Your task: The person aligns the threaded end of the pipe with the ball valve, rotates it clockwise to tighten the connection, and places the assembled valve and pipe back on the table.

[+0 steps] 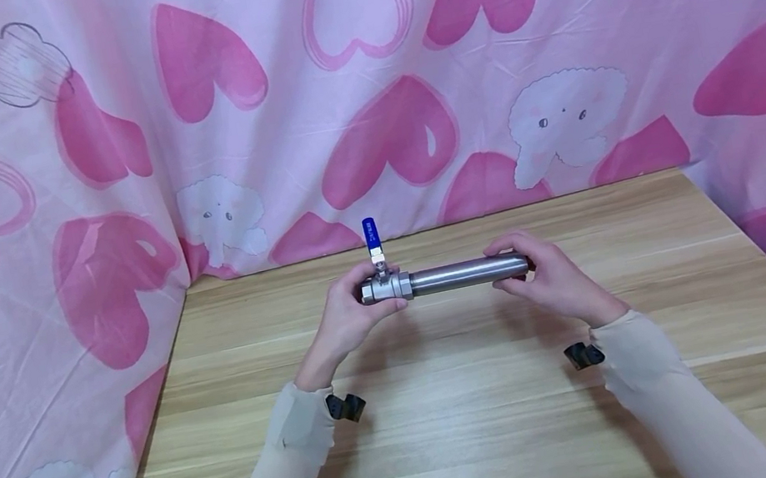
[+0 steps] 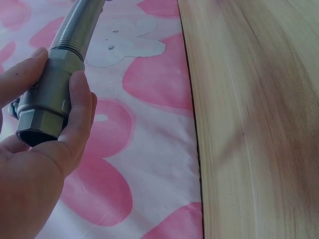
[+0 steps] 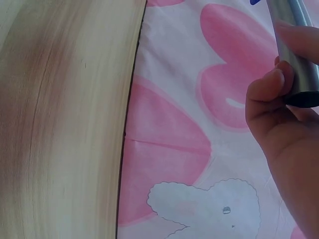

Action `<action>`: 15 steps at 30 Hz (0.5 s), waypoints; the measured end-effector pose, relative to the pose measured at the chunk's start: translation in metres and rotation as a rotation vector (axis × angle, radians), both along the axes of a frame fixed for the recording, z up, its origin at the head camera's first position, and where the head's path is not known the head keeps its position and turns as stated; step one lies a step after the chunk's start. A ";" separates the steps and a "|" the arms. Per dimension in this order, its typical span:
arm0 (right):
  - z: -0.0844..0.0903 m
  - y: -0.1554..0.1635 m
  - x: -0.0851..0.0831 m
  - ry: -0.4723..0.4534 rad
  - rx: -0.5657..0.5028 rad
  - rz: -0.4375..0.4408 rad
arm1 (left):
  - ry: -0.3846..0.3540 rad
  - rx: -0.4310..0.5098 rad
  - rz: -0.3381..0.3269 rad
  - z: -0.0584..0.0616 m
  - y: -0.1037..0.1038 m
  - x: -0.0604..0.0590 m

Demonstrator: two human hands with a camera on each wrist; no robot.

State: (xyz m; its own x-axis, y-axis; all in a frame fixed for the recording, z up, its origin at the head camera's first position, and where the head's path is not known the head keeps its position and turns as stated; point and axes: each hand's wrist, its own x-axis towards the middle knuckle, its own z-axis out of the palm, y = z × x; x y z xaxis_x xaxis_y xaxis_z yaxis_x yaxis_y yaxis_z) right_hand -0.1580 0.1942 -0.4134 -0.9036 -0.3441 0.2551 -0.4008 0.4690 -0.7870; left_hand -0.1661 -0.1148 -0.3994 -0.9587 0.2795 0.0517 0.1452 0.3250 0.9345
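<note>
A steel pipe (image 1: pixel 468 273) with a ball valve (image 1: pixel 386 287) screwed on its left end is held level above the wooden table (image 1: pixel 460 429). The valve's blue lever (image 1: pixel 370 233) points up. My left hand (image 1: pixel 350 312) grips the valve body (image 2: pixel 47 99), thumb and fingers curled round it. My right hand (image 1: pixel 549 275) grips the pipe's right end (image 3: pixel 294 64). Both forearms wear beige sleeves.
A pink sheet with hearts and cartoon elephants (image 1: pixel 366 90) hangs behind the table and down both sides. The table's back edge (image 1: pixel 427 231) lies just beyond the pipe. Black wrist mounts (image 1: pixel 346 406) sit on both sleeves.
</note>
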 end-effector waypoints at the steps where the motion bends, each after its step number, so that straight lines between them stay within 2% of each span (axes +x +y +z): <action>1: 0.000 0.000 0.000 0.006 0.002 -0.001 | -0.001 0.000 0.000 0.000 0.000 0.000; 15: -0.002 -0.001 -0.001 0.087 -0.002 -0.024 | -0.014 -0.008 0.001 0.000 0.000 0.000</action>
State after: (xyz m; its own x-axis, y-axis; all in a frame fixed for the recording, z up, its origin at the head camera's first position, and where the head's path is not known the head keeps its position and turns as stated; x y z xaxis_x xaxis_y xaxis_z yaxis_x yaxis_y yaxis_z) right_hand -0.1589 0.1934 -0.4154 -0.8861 -0.3221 0.3334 -0.4561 0.4776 -0.7509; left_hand -0.1659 -0.1145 -0.3995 -0.9598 0.2785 0.0358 0.1313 0.3324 0.9340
